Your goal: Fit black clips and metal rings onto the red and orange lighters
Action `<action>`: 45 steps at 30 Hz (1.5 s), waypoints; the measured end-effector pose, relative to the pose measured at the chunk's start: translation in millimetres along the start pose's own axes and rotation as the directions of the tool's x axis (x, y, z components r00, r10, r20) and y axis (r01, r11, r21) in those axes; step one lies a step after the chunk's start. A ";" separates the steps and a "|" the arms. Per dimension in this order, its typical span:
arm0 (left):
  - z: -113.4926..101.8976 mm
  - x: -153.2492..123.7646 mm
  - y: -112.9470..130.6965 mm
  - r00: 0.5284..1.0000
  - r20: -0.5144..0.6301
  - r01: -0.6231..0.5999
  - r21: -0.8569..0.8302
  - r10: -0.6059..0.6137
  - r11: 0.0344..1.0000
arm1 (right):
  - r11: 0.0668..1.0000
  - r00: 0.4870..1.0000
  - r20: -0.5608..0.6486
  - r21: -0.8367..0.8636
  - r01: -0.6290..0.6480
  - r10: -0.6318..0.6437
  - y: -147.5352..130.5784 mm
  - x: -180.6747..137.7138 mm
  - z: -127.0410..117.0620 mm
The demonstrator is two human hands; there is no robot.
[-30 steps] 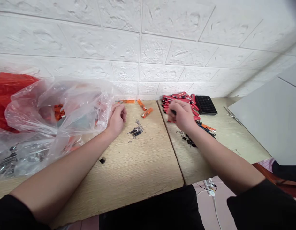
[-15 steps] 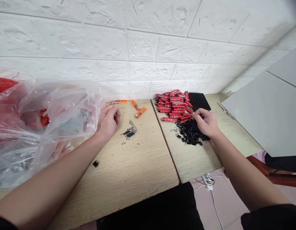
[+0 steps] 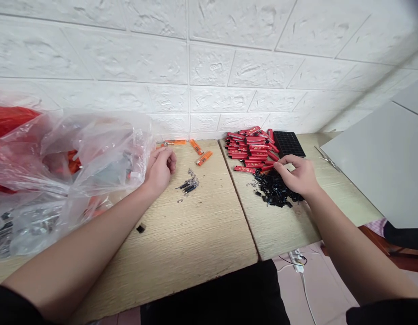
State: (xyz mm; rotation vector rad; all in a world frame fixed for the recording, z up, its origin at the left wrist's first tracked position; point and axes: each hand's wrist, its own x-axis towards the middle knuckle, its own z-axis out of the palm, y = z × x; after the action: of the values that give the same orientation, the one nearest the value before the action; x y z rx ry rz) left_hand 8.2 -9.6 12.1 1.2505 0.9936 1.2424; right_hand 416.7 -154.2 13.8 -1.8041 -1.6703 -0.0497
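My left hand [image 3: 160, 169] rests on the table beside the plastic bag, its fingers curled. Whatever it may hold is hidden behind the fingers. Close to it lie several slim orange utility knives [image 3: 204, 158]. At the right, my right hand [image 3: 298, 174] pinches the end of a slim red utility knife [image 3: 267, 168] at the edge of a pile. Under and beside this hand spreads a heap of small black plastic parts [image 3: 274, 189]. Behind it is a stack of red utility knives [image 3: 254, 146]. Small metal clips and dark slim parts [image 3: 189, 184] lie between the hands.
A large clear plastic bag [image 3: 103, 140] with red and orange contents fills the left side. A black gridded tray [image 3: 289, 143] and metal scissors-like tool [image 3: 327, 158] lie at the back right. One black piece [image 3: 140, 228] sits near my left forearm. A seam divides the tabletops.
The whole view has shifted slightly, so everything appears a little farther right. Both hands stay in nearly the same places on the table.
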 end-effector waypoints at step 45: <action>5.4 -4.7 0.4 0.972 0.167 0.218 -0.400 -0.163 0.890 | 0.812 0.425 0.699 0.425 0.401 -0.576 -224.1 51.1 90.8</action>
State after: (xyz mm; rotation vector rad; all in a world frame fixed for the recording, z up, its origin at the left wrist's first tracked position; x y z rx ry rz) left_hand 12.9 -15.0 12.5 0.8631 0.6898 1.1288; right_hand 188.2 -75.1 64.9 -1.1223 -2.7063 0.7893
